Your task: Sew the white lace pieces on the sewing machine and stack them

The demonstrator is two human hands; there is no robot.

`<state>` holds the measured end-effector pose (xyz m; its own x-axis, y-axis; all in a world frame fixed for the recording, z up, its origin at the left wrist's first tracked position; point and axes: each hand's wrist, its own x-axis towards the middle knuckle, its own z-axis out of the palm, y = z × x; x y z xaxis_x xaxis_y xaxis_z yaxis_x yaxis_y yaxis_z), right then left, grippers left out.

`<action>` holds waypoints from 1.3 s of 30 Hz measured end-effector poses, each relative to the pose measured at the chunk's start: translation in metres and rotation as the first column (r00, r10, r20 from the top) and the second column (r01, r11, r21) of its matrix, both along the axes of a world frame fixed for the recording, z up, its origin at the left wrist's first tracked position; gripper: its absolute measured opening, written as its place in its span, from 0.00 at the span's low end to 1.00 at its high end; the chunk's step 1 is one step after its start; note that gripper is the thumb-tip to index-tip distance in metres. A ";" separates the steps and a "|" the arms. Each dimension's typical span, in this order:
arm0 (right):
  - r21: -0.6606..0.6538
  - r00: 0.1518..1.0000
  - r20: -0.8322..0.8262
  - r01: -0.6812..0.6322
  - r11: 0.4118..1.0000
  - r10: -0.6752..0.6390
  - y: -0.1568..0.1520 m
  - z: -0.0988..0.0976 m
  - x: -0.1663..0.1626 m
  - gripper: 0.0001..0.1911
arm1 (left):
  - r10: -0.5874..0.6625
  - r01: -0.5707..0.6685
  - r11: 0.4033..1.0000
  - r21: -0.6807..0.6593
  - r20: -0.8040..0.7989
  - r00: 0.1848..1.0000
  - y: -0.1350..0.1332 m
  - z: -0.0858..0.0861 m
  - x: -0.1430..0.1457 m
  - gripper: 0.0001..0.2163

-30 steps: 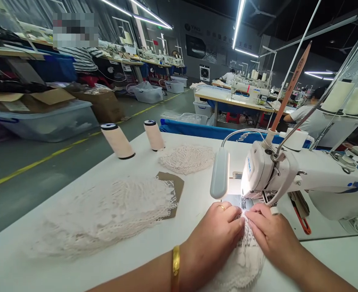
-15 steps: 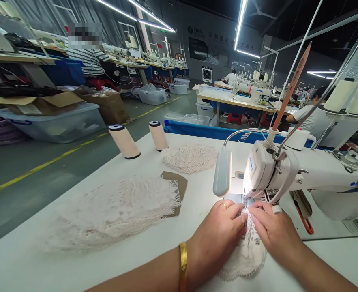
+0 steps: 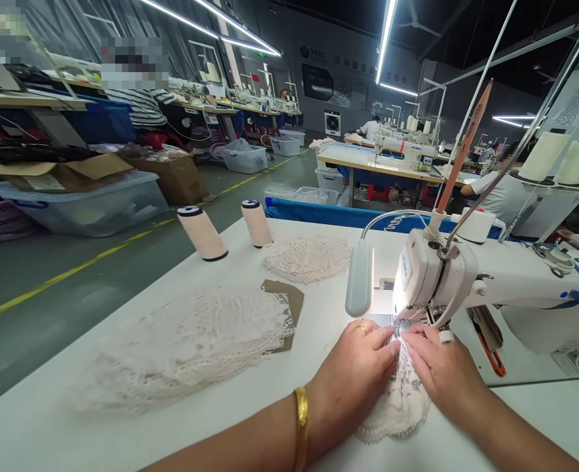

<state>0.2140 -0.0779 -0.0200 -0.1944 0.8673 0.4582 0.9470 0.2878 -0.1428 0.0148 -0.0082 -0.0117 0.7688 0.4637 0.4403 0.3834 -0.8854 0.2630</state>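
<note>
A small piece of white lace [image 3: 401,400] lies on the white table [image 3: 122,432] under the head of a white sewing machine [image 3: 437,275]. My left hand [image 3: 353,377] presses on its left side, fingers curled together, a ring on one finger and a gold bangle on the wrist. My right hand [image 3: 444,373] pinches the lace on the right, fingertips just below the needle. The fingertips of both hands meet at the presser foot, which they partly hide.
A pile of white lace [image 3: 191,341] lies left of my hands over a brown card template [image 3: 289,301]. A smaller lace heap [image 3: 309,259] and two thread cones [image 3: 202,233] stand further back. A lamp [image 3: 359,287] hangs beside the machine. Other people sit at distant tables.
The lace piece has fed further under the machine, and both hands have crept forward with it. Less lace lies below my hands than a second ago.
</note>
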 end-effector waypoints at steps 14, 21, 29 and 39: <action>-0.306 0.931 -0.127 -0.365 0.879 0.343 -0.032 0.028 0.013 0.05 | -0.157 0.166 0.986 0.016 -0.239 0.958 -0.017 0.019 -0.020 0.10; -0.151 0.935 -0.332 -0.185 0.971 0.127 -0.018 0.020 0.003 0.11 | -0.001 0.027 0.939 -0.342 0.075 0.997 0.003 0.014 -0.001 0.08; -0.031 0.835 -0.550 -0.015 0.999 -0.005 -0.006 0.017 -0.010 0.16 | 0.000 0.047 0.896 -0.442 0.104 0.995 0.020 0.016 0.007 0.04; 0.032 0.842 -0.538 -0.038 0.999 0.050 -0.009 0.016 -0.009 0.12 | -0.010 0.095 0.753 -0.651 0.133 0.991 0.016 0.022 0.005 0.04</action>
<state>0.2051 -0.0865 -0.0042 0.0497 0.8535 0.5187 0.7092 0.3355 -0.6201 0.0195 0.0077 0.0099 0.7649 0.6311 0.1294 0.2716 -0.4981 0.8235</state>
